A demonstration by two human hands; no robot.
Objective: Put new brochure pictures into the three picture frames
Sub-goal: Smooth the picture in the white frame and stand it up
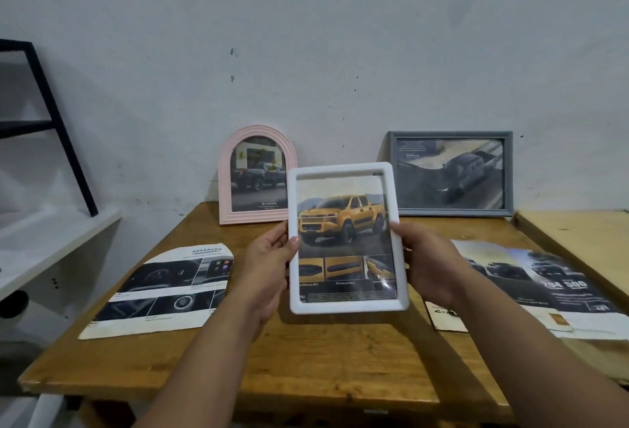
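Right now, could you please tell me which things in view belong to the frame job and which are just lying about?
Job:
white rectangular plastic frame, gripped by left hand and right hand
pink arched frame
grey rectangular frame
cut brochure sheet with dashboard photos
dark brochure spread

Lying about:
black metal rack
white shelf

Varnished wood table [306, 352], glossy brochures [163, 291]
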